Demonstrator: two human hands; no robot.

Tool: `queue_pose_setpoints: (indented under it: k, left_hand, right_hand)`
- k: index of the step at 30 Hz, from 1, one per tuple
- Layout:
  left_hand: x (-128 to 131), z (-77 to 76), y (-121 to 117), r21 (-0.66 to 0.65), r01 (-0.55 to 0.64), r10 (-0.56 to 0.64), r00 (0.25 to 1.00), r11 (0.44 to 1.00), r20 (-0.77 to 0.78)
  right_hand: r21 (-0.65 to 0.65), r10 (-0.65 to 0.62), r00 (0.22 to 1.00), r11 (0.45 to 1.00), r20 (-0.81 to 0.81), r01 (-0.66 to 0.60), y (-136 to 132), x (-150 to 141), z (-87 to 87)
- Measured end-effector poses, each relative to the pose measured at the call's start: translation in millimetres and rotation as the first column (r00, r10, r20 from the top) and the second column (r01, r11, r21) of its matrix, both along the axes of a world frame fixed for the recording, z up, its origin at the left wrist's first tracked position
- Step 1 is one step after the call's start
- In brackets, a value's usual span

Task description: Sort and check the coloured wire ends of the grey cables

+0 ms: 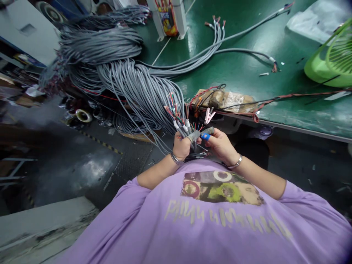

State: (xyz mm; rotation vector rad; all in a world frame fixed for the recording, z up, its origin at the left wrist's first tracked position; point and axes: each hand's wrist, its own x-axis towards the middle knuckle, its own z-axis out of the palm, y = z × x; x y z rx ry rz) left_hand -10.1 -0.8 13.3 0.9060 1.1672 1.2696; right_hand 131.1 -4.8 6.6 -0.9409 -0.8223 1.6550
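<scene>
The left hand [182,146] is curled closed around a bundle of slim grey round cables [180,129], whose white-sleeved ends fan out into thin red, green and blue wires above the fist; its thumb wears a greyish covering. The right hand [221,146], with a band of bright blue tape [205,136] on one digit, is just beside it, thumb and forefinger drawn close together near the wire tips; whether a wire is pinched between them cannot be told. The bundle is in front of the person's chest, near the edge of a glossy green tabletop [242,81]. A pale pink plastic clothes peg [209,116] is just beyond the hands, near a tape-wrapped brown block [232,101]. A thick heap of looped grey cable [143,90] lies to the left.
</scene>
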Motion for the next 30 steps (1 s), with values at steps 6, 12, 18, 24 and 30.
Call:
queue_pose_setpoints:
  k: [6, 12, 18, 24, 30]
  left_hand:
    - [-1, 0.3, 0, -0.008, 0.029, -0.029, 0.999, 1.0, -0.039]
    - [-2, 1.9, 0, 0.012, 0.059, -0.058, 0.997, 0.998, -0.051]
    - [-8, 1.8, -1, 0.014, 0.133, -0.131, 0.985, 0.991, -0.113]
    - [-17, 3.6, 2, 0.006, 0.29, -0.286, 0.948, 0.957, -0.137]
    - [-13, 9.9, 1, 0.002, 0.238, -0.236, 0.965, 0.971, -0.118]
  right_hand:
    - [-0.033, -0.004, 0.999, 0.999, 0.036, 0.005, 2, 4, -4.3]
    - [-0.108, -0.024, 0.999, 0.994, -0.042, 0.019, 8, 5, -0.5]
    - [-0.139, -0.005, 0.993, 0.99, -0.114, -0.011, 15, 4, 1.6]
    - [-0.128, 0.11, 0.975, 0.982, -0.192, -0.136, 17, -4, -4.0]
    - [-0.14, 0.045, 0.961, 0.986, -0.272, -0.085, 17, -3, -7.0]
